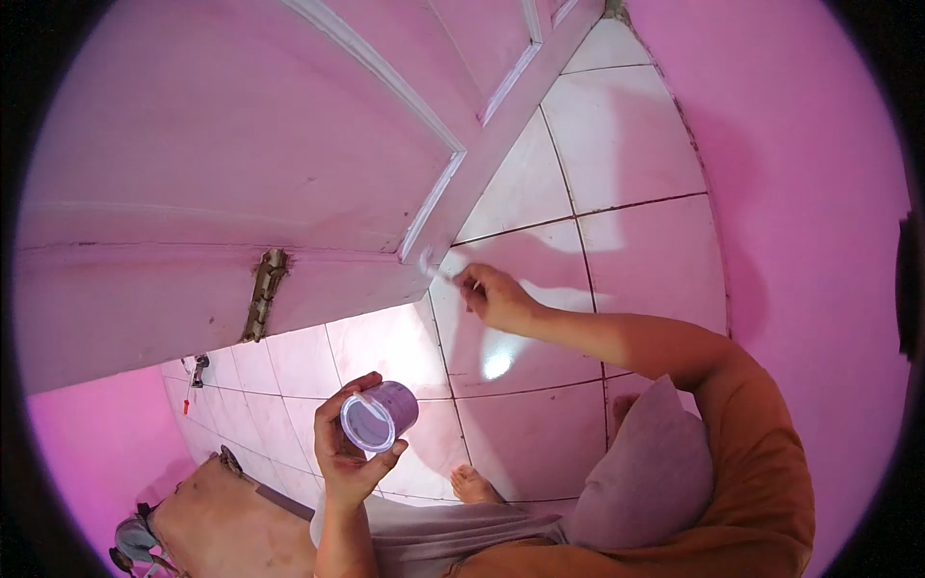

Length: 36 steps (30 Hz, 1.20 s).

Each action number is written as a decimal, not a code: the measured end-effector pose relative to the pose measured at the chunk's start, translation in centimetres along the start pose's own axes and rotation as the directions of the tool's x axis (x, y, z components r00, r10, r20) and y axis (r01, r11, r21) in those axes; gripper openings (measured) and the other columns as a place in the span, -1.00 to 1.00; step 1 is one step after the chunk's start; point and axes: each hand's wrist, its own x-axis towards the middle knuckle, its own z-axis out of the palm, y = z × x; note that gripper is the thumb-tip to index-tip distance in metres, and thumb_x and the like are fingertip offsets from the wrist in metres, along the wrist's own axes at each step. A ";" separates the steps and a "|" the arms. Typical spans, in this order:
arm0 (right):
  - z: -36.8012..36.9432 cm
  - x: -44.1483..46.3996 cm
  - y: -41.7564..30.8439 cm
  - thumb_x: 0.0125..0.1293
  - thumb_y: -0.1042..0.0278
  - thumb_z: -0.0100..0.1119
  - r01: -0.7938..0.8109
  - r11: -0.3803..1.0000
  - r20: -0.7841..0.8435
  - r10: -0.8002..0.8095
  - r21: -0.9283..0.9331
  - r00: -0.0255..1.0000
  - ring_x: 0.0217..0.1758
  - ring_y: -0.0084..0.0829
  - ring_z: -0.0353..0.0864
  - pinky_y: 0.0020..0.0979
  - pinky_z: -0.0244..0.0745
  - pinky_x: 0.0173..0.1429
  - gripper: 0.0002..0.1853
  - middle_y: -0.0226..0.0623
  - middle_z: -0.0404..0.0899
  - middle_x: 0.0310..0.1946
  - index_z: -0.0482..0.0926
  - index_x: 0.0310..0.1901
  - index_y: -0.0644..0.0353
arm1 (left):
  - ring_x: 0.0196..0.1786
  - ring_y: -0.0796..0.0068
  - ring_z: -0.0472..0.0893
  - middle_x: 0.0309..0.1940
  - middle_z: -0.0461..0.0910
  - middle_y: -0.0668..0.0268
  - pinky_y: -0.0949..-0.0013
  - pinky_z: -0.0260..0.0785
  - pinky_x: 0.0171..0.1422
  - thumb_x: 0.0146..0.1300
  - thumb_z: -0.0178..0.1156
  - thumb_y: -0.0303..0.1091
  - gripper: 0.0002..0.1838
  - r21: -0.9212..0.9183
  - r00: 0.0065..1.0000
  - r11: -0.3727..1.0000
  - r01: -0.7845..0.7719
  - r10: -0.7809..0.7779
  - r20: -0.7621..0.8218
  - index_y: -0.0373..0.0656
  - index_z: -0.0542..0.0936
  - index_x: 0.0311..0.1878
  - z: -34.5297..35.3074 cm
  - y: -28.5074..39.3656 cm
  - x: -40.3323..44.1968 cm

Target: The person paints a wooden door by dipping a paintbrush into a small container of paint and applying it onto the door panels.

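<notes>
My left hand [349,467] is wrapped round a small round tub [403,405], tilted so its open mouth faces me. Pale material shows inside, with a whitish smear on the rim. My right hand [496,297] pinches a thin paintbrush [441,274]; its pale, blurred tip is at or very near the lower corner of a panelled door [193,183]. Whether the bristles touch the surface I cannot tell. White strips of moulding [434,202] frame the door's panels just above the tip.
A worn metal hinge [262,294] is fixed on the door's edge. Below lies a white tiled floor [520,424], with my bare foot [474,485] on it. A pink wall [819,193] rises at the right. A brown board-like surface [226,520] and small tools [196,371] lie lower left.
</notes>
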 end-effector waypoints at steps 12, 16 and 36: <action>-14.7 10.4 1.4 0.39 0.51 0.11 -0.053 0.999 -0.681 0.045 0.009 0.731 -0.29 -0.32 0.72 -0.31 0.58 -0.22 -0.82 -0.22 0.62 -0.30 0.52 0.01 0.22 | 0.39 0.03 0.47 0.30 0.44 -0.12 0.01 0.35 0.46 -0.05 0.61 -0.47 -0.14 -0.008 1.000 1.000 0.007 -0.007 0.014 -0.19 0.33 0.32 -0.3 0.1 -1.2; -12.0 10.6 3.3 0.41 0.56 0.08 -0.034 0.998 -0.489 0.004 -0.053 0.872 -0.33 -0.39 0.71 -0.36 0.55 -0.27 -0.82 -0.29 0.57 -0.29 0.49 0.02 0.23 | 0.38 0.05 0.47 0.28 0.47 -0.08 0.01 0.39 0.42 -0.04 0.64 -0.30 -0.14 0.016 1.000 1.000 0.024 -0.024 0.013 -0.12 0.35 0.31 0.2 0.0 -0.7; -16.0 0.2 -18.2 0.46 0.29 0.16 -0.096 0.969 0.010 0.101 -0.229 0.995 -0.37 -0.46 0.60 -0.38 0.49 -0.27 -0.80 -0.22 0.65 -0.34 0.57 -0.14 0.28 | 0.39 0.15 0.48 0.34 0.44 -0.04 0.08 0.35 0.46 0.06 0.54 -0.53 -0.21 -0.034 1.000 0.999 0.027 -0.027 -0.001 -0.19 0.33 0.34 3.1 0.3 2.4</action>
